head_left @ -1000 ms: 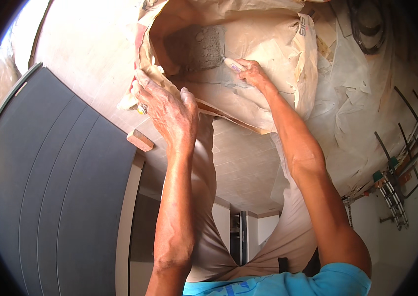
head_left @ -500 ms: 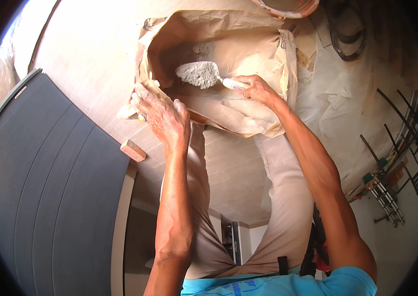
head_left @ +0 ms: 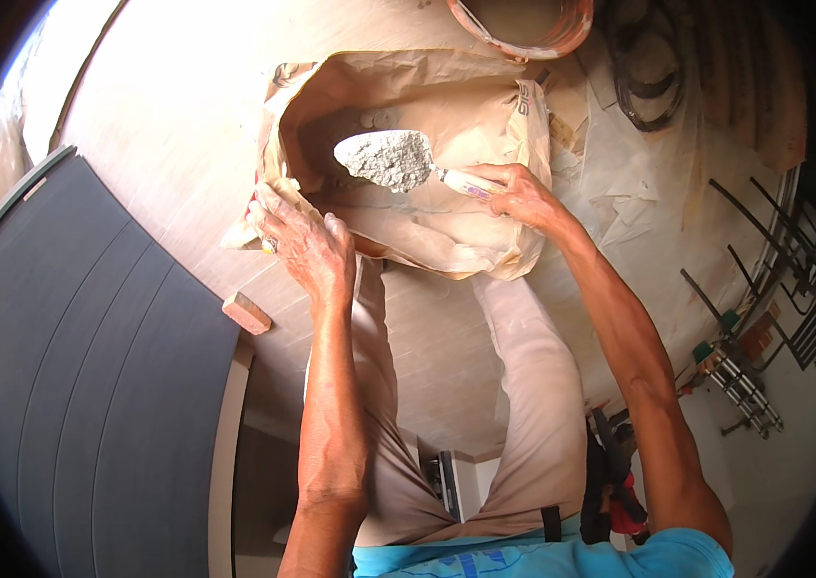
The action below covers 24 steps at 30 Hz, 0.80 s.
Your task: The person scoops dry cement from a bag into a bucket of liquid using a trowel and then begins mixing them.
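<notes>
A large brown paper bag lies wide open in front of me, with some grey powder left inside. My right hand is closed round the pale handle of a trowel. The trowel's blade is heaped with grey powder and hovers over the bag's opening, pointing left. With my left hand, a ring on one finger, I grip the folded left edge of the bag, thumb toward its inside.
A round orange-rimmed bucket stands beyond the bag. A small brick-like block lies left of my legs, beside a dark grey panel. Plastic sheeting, a coiled black hose and metal rods are at the right.
The loaded trowel has risen closer to view, still above the bag. The view has shifted, so the bag sits lower and more of the bucket shows. My left hand keeps its hold.
</notes>
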{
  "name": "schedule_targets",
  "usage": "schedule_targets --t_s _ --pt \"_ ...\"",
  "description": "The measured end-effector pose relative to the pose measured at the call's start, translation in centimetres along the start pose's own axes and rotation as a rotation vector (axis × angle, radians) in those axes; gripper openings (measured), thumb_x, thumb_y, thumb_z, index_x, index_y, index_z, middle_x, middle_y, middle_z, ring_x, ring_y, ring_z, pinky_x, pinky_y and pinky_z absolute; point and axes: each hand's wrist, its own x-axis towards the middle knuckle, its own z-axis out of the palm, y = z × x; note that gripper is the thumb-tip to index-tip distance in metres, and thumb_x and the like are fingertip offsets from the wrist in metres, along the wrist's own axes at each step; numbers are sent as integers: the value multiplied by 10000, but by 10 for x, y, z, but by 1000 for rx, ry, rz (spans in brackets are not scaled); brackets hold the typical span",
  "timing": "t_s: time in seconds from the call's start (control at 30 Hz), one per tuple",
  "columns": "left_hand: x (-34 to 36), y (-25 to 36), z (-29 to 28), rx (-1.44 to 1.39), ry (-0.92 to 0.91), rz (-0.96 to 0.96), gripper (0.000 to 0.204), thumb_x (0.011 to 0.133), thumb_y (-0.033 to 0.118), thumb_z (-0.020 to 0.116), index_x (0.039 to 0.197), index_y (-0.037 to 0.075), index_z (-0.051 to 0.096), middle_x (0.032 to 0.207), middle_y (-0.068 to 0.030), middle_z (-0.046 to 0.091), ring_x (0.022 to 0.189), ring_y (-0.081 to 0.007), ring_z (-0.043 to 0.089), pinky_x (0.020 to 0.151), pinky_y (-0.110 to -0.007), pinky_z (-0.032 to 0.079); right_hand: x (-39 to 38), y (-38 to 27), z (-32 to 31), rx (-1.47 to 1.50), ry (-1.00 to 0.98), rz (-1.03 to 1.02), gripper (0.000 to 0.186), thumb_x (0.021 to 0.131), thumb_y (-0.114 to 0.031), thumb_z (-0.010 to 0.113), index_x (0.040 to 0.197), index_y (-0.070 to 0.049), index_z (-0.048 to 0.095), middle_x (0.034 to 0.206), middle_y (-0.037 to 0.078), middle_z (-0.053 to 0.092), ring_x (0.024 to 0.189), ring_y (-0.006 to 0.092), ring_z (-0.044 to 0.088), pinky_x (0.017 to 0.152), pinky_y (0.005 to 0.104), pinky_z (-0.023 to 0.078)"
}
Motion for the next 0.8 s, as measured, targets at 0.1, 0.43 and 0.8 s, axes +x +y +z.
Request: schedule_targets --t_s 0.1,0.43,0.8 --pt "0 -3 2 3 3 2 938 761 90 650 1520 -75 124 1424 -392 311 1370 -520 273 1147 -564 253 -12 -10 -6 10 16 9 708 621 40 542 1323 -11 619 1161 90 679 954 140 578 849 253 482" --pt "0 4 -2 -55 17 -19 934 716 23 645 1508 -61 157 1417 -373 312 1356 -519 291 1134 -575 249 -38 -21 -29 18 23 30 716 638 44 542 1348 -33 610 1176 75 672 959 137 584 869 240 478" --pt "0 4 0 22 -3 -25 935 759 85 650 1524 -62 133 1416 -395 317 1375 -517 278 1143 -546 276 -42 -7 -55 127 22 -14 747 616 13 559 1363 8 582 1160 61 670 981 144 605 900 257 496"
